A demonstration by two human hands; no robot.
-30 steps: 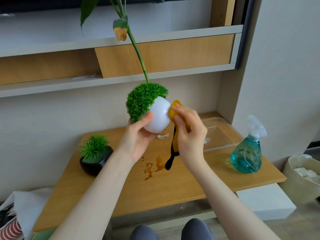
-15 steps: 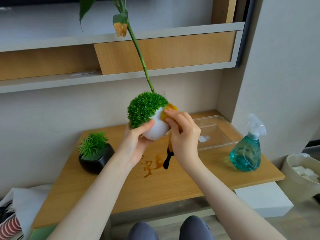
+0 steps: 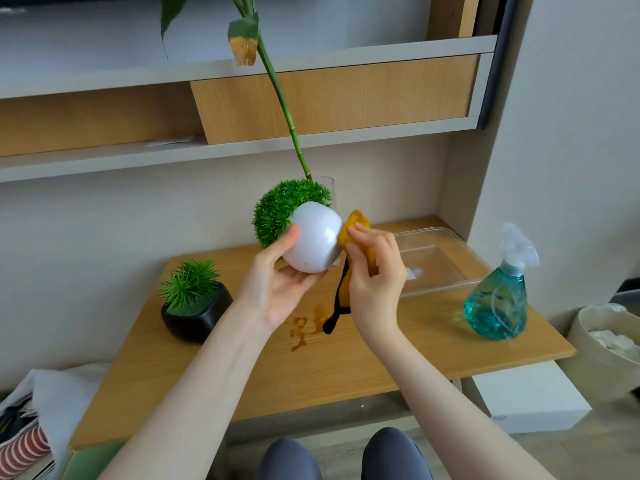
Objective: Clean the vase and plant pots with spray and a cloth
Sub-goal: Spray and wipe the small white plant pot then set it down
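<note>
White round plant pot [image 3: 317, 242] w/ a ball of fake green foliage [image 3: 282, 211] is held up in the air above the wooden tabletop [image 3: 363, 362], tipped so its foliage points up and to the left and its rounded underside faces the camera. Left hand [image 3: 277, 289] cradles it from below, palm up, thumb curled onto the pot's left side, fingers wrapped round the bottom. Right hand [image 3: 375, 271] pinches a mustard-yellow cloth [image 3: 356, 228] btwn thumb and fingers and presses it against the pot's right side; a black strap [image 3: 337, 299] hangs down from the cloth toward the tabletop.

Just behind the pot, partly hidden by it, stands a clear glass vase [image 3: 327, 190] w/ a long green bamboo-like stalk [image 3: 280, 98] leaning up and to the left past the shelf [image 3: 346, 131].

On the tabletop, left side: a black pot [image 3: 195, 313] w/ spiky green fake grass, upright. Centre, under the hands: a brownish stain [image 3: 306, 327]. Back right: a clear plastic tray [image 3: 446, 261]. Right: a spray bottle [image 3: 498, 296] w/ teal liquid and a clear trigger head, upright, near the tray's front corner but apart from both hands.

Right of the tabletop, lower down, a beige bin [image 3: 595, 348] w/ white bits inside. Bottom edge: the person's knees [image 3: 343, 455] in grey.
</note>
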